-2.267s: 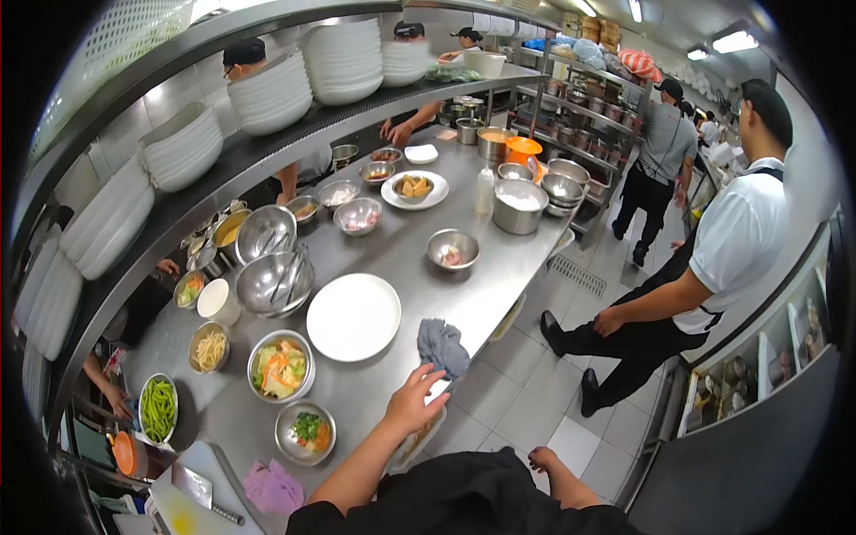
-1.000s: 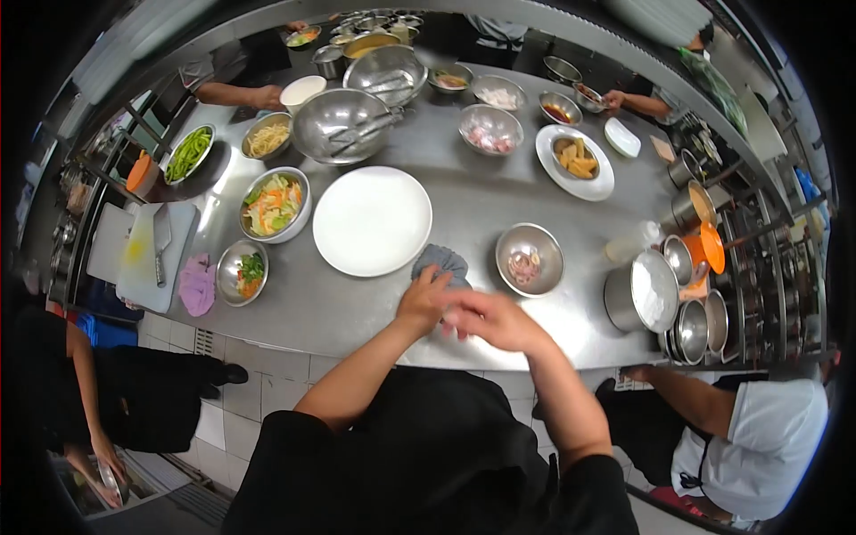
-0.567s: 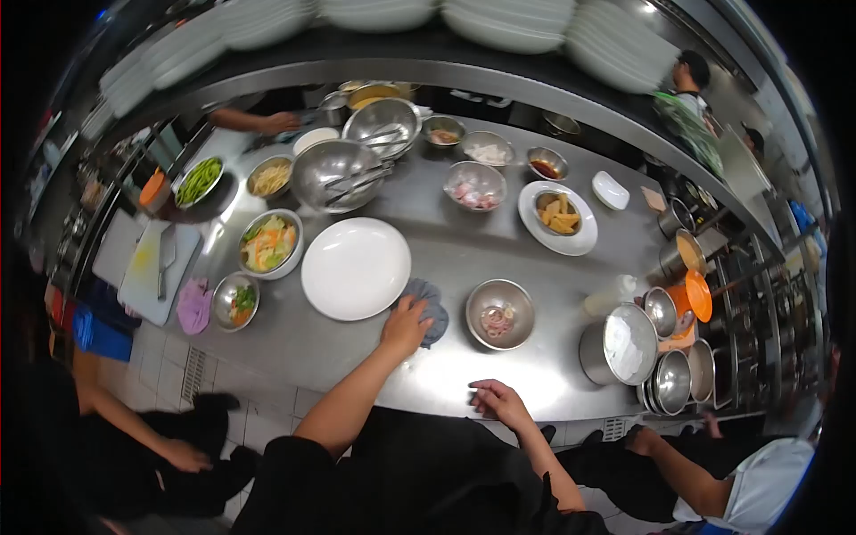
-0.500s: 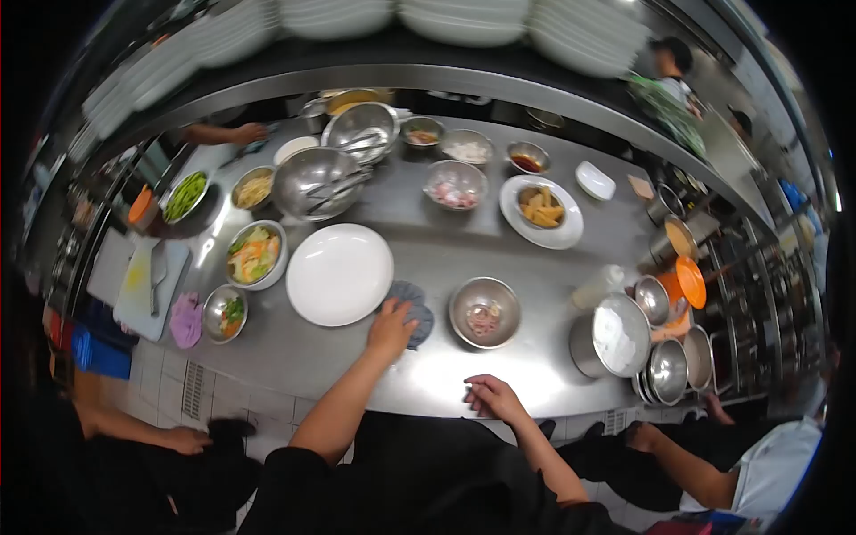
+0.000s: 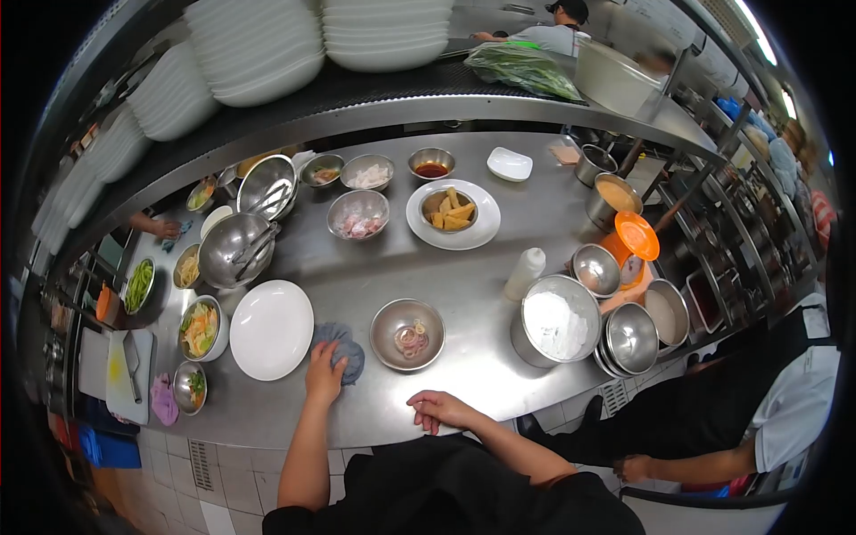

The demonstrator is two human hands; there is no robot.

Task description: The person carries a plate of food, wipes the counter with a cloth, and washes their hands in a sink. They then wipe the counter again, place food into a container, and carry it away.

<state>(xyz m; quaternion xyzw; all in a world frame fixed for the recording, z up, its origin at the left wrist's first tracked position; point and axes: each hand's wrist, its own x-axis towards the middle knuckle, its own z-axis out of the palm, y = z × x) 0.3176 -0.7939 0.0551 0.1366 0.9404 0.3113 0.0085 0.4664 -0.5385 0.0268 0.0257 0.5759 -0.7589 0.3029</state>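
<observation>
On a steel counter point(image 5: 455, 383), my left hand point(image 5: 325, 371) rests with spread fingers on a grey cloth point(image 5: 350, 358), just right of a large white plate point(image 5: 272, 330). My right hand point(image 5: 441, 410) hangs over the counter's front edge, fingers loosely curled and apart, holding nothing. Between and beyond my hands sits a metal bowl point(image 5: 383, 332) with sliced pink rings, perhaps onion, in it. Neither hand touches that bowl.
White powder fills a metal pot point(image 5: 529, 349) at the right, near stacked bowls point(image 5: 631, 339) and a squeeze bottle point(image 5: 524, 274). Food bowls stand behind and left. A co-worker's arm point(image 5: 695, 467) is at the lower right, another's hand point(image 5: 166, 229) far left.
The view has swung to the right, so the counter's things appear further left. My left hand stays on the cloth, and my right hand stays at the front edge.
</observation>
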